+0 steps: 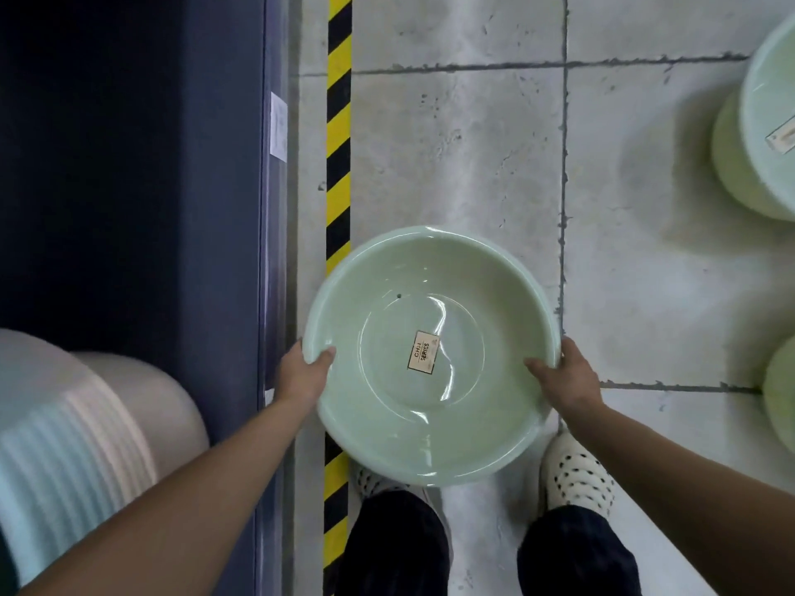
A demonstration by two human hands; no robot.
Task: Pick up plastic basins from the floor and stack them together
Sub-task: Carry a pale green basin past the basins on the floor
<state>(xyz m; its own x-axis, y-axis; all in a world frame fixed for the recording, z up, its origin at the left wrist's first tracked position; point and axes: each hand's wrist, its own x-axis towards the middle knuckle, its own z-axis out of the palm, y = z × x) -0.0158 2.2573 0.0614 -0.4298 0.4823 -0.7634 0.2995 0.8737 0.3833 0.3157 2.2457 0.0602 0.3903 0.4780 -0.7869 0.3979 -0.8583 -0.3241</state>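
Grey tiles [451,144] and striped tape [339,122] lie underfoot; left hand [303,374] and right hand [568,378] grip the basin [387,428].

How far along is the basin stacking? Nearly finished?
Done: a stack of basins stands at upper right. In hand: the left hand and right hand grip one green basin by its rim, off the floor. Left: at least a lone basin sits at the right edge.

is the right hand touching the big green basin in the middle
Touching: head view shows the right hand gripping the green basin at its rim, thumb over the edge.
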